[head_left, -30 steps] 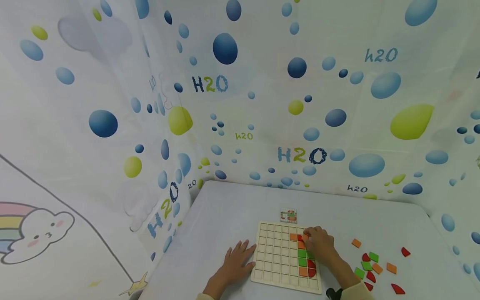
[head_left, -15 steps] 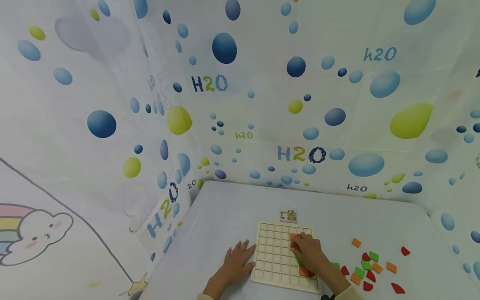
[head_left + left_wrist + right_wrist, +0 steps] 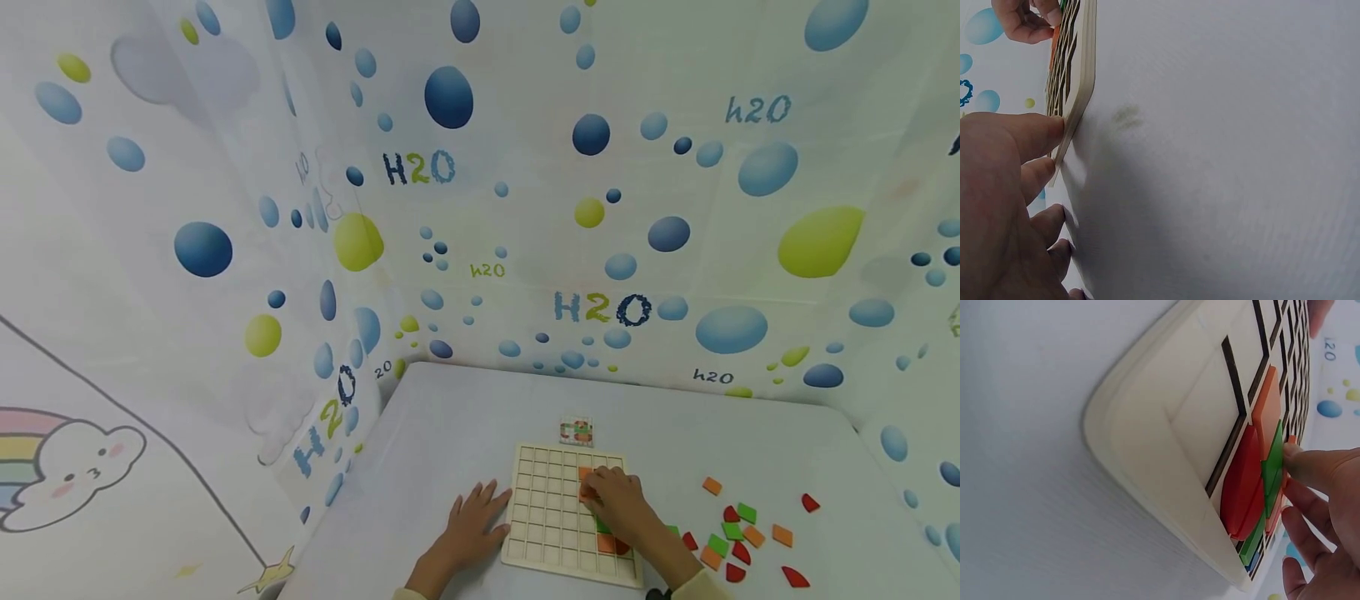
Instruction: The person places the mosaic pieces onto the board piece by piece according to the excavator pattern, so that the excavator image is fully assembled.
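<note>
A wooden grid board lies on the table, with orange, green and red tiles in its right-hand columns. My right hand is over those tiles and hides some of them. Between its thumb and fingers it pinches an orange tile at the board's surface, mostly covered by the thumb. Beside that, a green tile, another orange tile and red rounded tiles sit on the board. My left hand lies spread at the board's left side, thumb and forefinger touching its edge.
Loose orange, green and red tiles are scattered on the table right of the board. A small printed pattern card lies behind the board. A patterned wall sheet rises beyond the table.
My right hand has moved left and slightly nearer with the orange tile, then stayed almost still over the last half second. The left hand keeps its place.
</note>
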The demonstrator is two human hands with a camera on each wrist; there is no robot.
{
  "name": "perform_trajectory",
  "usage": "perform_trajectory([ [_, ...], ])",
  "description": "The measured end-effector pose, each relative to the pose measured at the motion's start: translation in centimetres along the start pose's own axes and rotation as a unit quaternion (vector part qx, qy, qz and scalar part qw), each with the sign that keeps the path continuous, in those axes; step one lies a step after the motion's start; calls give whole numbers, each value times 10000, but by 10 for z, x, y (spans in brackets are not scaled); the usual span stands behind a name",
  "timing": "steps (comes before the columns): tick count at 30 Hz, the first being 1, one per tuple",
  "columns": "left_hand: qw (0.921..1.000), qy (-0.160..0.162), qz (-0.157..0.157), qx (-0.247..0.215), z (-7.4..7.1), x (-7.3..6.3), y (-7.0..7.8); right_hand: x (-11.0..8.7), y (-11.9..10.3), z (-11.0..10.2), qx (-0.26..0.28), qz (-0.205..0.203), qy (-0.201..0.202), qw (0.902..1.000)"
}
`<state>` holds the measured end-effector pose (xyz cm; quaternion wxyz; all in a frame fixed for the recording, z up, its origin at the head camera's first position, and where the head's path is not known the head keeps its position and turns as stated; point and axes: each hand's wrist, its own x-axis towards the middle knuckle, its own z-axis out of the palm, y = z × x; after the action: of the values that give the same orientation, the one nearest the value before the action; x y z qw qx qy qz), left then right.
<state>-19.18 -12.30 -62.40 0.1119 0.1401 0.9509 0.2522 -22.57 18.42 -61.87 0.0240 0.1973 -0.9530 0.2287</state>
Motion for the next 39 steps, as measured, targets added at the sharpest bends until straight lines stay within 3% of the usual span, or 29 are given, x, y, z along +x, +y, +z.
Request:
perform_trajectory([
  [17,9992,227,311,-135,11,2,-11,0,-2,4,-51,132,290,9995],
  [30,9998,106,168,-40,3,1,-3,2,-4,6,-160,74,521,9985],
  [39,9998,146,159,-23,7,2,-6,1,-5,7,-97,117,573,9982],
])
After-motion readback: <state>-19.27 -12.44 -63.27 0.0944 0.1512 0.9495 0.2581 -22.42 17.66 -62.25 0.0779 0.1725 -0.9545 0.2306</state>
